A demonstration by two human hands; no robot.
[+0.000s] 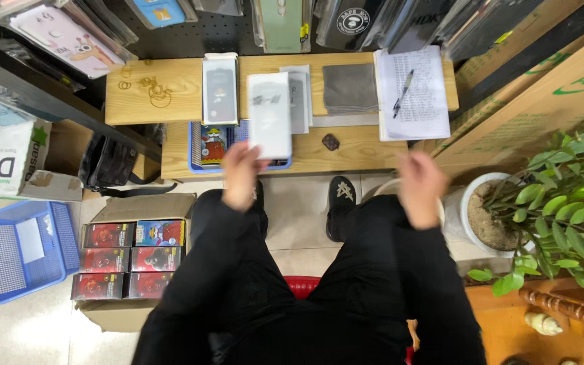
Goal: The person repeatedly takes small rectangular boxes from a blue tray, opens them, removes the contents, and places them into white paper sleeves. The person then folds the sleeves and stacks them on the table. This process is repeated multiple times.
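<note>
Hands above a low wooden bench (346, 152), one lifting a flat white package (269, 113).

The left hand (241, 177) holds the white package by its lower edge, fingers clamped on it, over a blue tray (197, 159) on the bench's lower step. The right hand (422, 186) hangs free near the bench's right end, blurred, fingers loosely apart and holding nothing. On the upper step lie a similar package (220, 89), a grey cloth (349, 88) and a notebook (417, 101) with a pen (403, 91).

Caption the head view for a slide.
Seated person's left hand lifts a white flat package over a wooden bench.
</note>
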